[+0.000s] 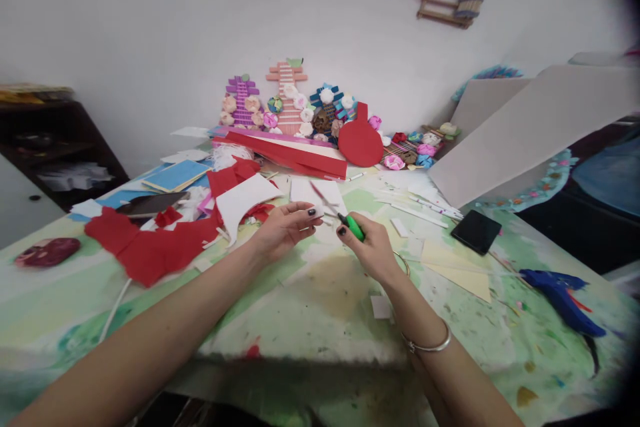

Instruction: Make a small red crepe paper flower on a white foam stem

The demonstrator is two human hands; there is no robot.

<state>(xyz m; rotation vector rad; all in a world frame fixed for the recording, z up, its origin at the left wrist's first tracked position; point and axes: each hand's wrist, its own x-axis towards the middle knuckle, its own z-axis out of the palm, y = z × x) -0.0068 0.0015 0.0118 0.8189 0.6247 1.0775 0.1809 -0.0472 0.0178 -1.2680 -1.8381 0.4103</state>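
Note:
Between the thumb and fingers of my left hand (pixel 286 228) is a small white piece of paper or card (pixel 317 212). My right hand (pixel 373 247) grips a green-handled blade (pixel 355 227). Its long, thin metal part points up and left, close to the white piece; whether it is a knife or closed scissors I cannot tell. Behind both hands lies a white sheet (pixel 300 191). A curved white cutout (pixel 247 203) and red cut paper (pixel 155 247) lie left of my left hand. Below my right wrist rests a small white square (pixel 381 307).
A blue glue gun (pixel 563 300), a black phone (pixel 476 231) and cream paper (pixel 457 270) lie to the right. Along the wall stand flower-decorated crafts (pixel 289 103) and a red round-bottomed cutout (pixel 361 140). A large grey-white board (pixel 530 123) leans at the right. Paint marks the tablecloth (pixel 310 320).

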